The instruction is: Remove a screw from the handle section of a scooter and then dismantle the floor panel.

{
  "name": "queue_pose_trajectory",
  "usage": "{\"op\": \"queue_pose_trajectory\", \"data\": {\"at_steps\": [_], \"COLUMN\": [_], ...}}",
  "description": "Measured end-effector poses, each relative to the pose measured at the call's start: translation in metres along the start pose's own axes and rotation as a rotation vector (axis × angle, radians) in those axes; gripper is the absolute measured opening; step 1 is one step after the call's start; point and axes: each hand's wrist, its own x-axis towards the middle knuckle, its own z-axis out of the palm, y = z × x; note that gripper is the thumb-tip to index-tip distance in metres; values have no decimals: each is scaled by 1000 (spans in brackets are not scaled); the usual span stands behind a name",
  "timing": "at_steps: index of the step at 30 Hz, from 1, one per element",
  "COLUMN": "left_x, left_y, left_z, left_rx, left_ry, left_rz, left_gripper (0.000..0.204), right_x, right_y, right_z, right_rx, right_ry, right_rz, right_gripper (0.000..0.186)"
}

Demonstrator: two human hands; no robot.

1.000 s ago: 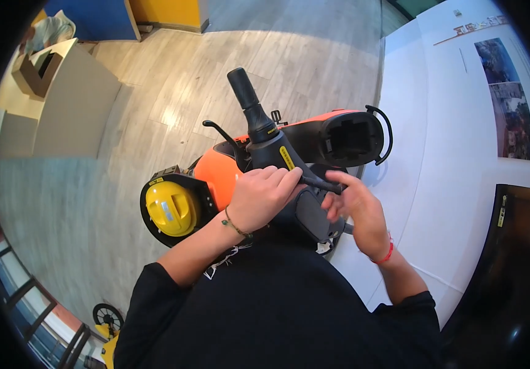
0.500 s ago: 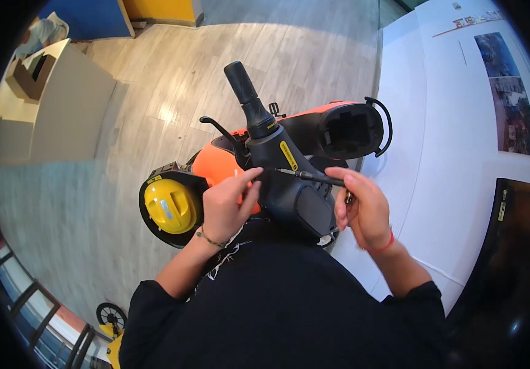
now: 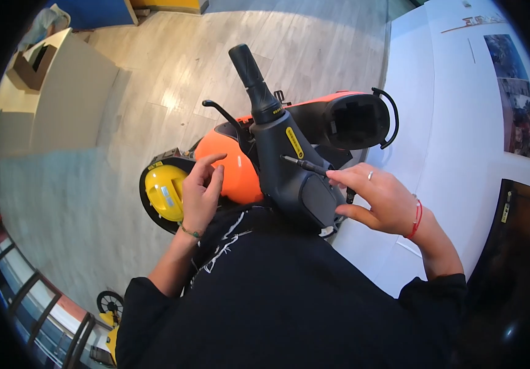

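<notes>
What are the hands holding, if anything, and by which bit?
The right hand has its fingers at the right end of a slim dark tool; I can't tell whether they grip it. The left hand holds nothing.

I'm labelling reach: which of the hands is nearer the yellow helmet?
Left. The left hand appears just right of the yellow helmet, contact unclear; the right hand is farther right, beyond the handlebar.
</notes>
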Motion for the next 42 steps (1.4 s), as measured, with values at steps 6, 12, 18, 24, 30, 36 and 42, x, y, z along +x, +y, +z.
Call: {"op": "queue_pose_trajectory", "data": {"at_steps": [6, 12, 18, 24, 30, 36, 42], "left_x": [-7, -9, -13, -12, -12, -7, -15], "left_y": [-1, -3, -11, -5, -3, 0, 1], "left_z": [11, 13, 9, 17, 18, 17, 14], "left_rx": [-126, -123, -116, -164, -107, -130, -76], "left_ry": [-36, -57, -33, -83, -165, -186, -173], "left_rz": [-67, -53, -69, -99, -67, -59, -85], "left_gripper": [21, 22, 22, 21, 22, 21, 21], "right_x": [12, 29, 13, 3, -4, -13, 0], "right_y": [7, -1, -18, -22, -25, -16, -21], "right_z": [-21, 8, 17, 76, 78, 45, 24], "right_rx": [-598, -343, 943, 2566, 1787, -161, -322], "right_ry": [-68, 182, 173, 845, 857, 641, 446], "right_rz": [-341, -152, 818, 476, 532, 227, 187], "right_gripper": [46, 34, 38, 30, 37, 30, 31]}}
